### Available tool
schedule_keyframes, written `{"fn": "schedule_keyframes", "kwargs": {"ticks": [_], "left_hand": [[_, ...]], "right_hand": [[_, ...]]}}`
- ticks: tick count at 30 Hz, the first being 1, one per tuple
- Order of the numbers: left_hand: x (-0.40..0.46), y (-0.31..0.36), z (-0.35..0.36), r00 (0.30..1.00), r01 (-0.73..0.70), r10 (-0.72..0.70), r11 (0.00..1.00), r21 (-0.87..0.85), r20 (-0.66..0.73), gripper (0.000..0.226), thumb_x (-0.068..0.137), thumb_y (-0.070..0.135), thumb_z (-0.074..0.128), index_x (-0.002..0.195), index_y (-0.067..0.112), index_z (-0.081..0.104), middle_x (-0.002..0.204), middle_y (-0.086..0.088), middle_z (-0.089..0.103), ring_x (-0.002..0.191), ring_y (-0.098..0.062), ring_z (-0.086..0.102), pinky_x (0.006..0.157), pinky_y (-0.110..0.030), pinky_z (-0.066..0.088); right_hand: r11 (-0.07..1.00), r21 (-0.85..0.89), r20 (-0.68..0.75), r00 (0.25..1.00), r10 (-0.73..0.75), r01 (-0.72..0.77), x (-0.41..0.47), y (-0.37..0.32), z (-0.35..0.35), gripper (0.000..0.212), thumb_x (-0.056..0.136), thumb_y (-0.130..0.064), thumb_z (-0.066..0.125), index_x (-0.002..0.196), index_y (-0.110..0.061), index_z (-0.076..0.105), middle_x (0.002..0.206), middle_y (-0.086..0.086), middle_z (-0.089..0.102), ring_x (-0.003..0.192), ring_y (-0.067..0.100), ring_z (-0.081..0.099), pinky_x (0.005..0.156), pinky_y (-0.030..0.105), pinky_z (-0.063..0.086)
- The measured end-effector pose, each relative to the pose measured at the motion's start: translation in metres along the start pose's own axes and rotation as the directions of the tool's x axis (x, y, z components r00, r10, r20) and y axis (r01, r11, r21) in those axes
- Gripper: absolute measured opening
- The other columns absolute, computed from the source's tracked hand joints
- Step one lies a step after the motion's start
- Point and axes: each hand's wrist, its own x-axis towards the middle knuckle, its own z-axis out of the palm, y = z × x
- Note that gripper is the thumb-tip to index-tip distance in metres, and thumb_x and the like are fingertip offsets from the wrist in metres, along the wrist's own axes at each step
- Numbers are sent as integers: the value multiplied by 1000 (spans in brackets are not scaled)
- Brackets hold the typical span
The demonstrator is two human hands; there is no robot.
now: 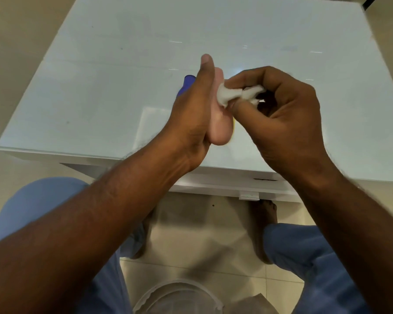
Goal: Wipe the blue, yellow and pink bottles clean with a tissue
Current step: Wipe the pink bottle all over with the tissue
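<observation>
Pink bottle [217, 123] gripped by left hand [191, 114]; right hand [279, 114] fingers [243, 81] pinch tissue [232, 95] against it.

Table [100, 87]: top glossy, glass-like, pale, mirrors light streaks; frame beneath smooth white, matt.
Tissue [229, 95]: soft white paper, crumpled, matt.
Pink bottle [218, 125]: smooth, plastic-looking, slight sheen.
Blue bottle [187, 83]: smooth, glossy, plastic-looking; only a small part visible.
Floor [202, 234]: beige tiles, smooth, low sheen.
Trousers [32, 207]: blue cloth, matt.
Bin [177, 293]: translucent, plastic-looking rim.
</observation>
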Motion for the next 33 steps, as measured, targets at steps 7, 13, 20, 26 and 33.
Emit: {"fn": "schedule_keyframes", "kwargs": {"ticks": [7, 13, 20, 26, 33], "left_hand": [[7, -7, -5, 999, -2, 1, 1000, 25, 37, 69, 103, 61, 38, 148, 10, 47, 140, -13, 65, 123, -27, 68, 111, -46, 50], [14, -7, -11, 1000, 4, -4, 1000, 25, 10, 62, 100, 63, 42, 141, 18, 53, 136, -7, 68, 121, -25, 69, 109, -46, 51], [12, -6, -8, 997, 27, -27, 1000, 7, 77, 58, 106, 56, 40, 128, 5, 55, 106, -6, 69, 100, -21, 71, 87, -40, 58], [9, -1, -11, 998, -38, 36, 998, 41, 52, 69, 101, 58, 48, 142, 2, 52, 114, -7, 67, 108, -23, 68, 88, -40, 57], [5, -2, -5, 992, 51, -50, 999, -5, 120, 45, 107, 50, 43, 108, 9, 61, 92, -2, 65, 90, -18, 67, 83, -36, 56]], "right_hand": [[989, -107, 23, 995, -97, 99, -1, -1, -3, 16, 92, -3, 72, 103, -12, 79, 102, 3, 77, 97, 18, 72, 77, 27, 56], [980, -135, 11, 989, -148, 148, -1, -1, -2, 15, 89, -4, 70, 99, -11, 79, 100, 5, 76, 99, 22, 74, 76, 39, 61], [954, -198, 137, 970, -202, 226, -6, 1, 4, 16, 81, 3, 68, 83, -9, 78, 89, 6, 67, 86, 12, 66, 80, 21, 54], [950, -196, 118, 967, -224, 244, -9, -3, 7, 16, 79, 2, 65, 80, -9, 77, 85, 5, 67, 82, 17, 64, 73, 20, 47], [946, -206, 111, 967, -230, 249, -17, -7, 12, 21, 77, 6, 64, 80, -10, 78, 88, 6, 65, 84, 19, 65, 78, 34, 57]]}}
